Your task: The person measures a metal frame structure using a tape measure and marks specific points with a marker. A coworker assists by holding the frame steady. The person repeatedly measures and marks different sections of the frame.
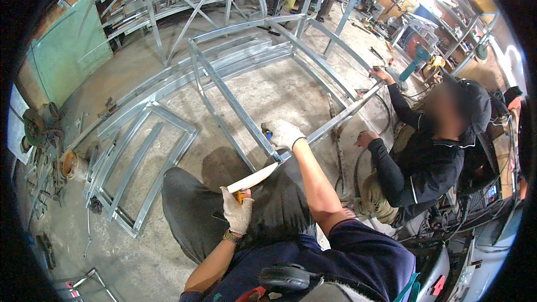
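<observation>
My left hand point(238, 213), in a pale work glove, is closed around a yellow-orange tape measure point(241, 196) above my lap. From it a whitish blade point(253, 178) runs up to the near corner of a metal frame point(235, 106). My right hand point(283, 134), gloved too, is beside that corner, over the frame's square tubing. Its fingers curl around a small blue object point(269, 134), mostly hidden, whose kind I cannot make out. The frame is a box of silvery square tubes, standing on the concrete floor in front of me.
A co-worker point(442, 140) in dark clothes crouches at the right, one hand on the frame. Smaller metal frames point(137, 173) lie at the left near a bucket point(72, 163). Metal bars stand behind. Cables and tools lie around the right side.
</observation>
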`<state>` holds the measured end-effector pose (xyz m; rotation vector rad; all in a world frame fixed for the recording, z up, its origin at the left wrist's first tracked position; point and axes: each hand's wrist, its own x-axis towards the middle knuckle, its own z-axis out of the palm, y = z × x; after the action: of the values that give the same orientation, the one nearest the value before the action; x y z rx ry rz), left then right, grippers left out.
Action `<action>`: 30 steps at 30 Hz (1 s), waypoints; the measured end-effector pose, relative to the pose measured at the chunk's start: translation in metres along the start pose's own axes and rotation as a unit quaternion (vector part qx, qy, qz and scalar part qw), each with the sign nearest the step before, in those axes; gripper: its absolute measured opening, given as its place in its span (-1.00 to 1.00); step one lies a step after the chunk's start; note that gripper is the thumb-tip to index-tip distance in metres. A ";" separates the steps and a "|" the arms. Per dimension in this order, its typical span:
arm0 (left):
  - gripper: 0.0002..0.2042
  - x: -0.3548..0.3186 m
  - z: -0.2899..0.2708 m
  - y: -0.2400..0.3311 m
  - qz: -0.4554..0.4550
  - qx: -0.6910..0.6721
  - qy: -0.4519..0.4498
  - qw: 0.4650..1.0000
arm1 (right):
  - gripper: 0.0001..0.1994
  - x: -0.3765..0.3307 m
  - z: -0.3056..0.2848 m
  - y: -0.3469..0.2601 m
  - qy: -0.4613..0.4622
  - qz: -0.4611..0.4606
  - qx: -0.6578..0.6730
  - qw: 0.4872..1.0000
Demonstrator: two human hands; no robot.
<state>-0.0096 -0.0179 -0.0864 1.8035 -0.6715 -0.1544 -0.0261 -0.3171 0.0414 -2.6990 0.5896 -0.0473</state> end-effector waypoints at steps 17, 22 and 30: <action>-0.05 -0.003 0.001 -0.009 0.011 -0.007 -0.004 1.000 | -0.75 -0.003 -0.006 -0.006 -0.024 0.030 -0.011 0.999; -0.06 0.003 -0.002 0.001 -0.043 -0.045 -0.030 0.998 | -0.75 -0.001 -0.005 -0.006 -0.010 0.022 -0.004 1.000; -0.23 0.009 -0.012 0.013 -0.037 0.025 -0.051 0.998 | -0.72 0.005 0.006 0.001 0.015 0.041 -0.010 0.999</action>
<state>-0.0013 -0.0148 -0.0687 1.8800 -0.6857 -0.2827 -0.0209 -0.3180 0.0351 -2.6954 0.7127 -0.0603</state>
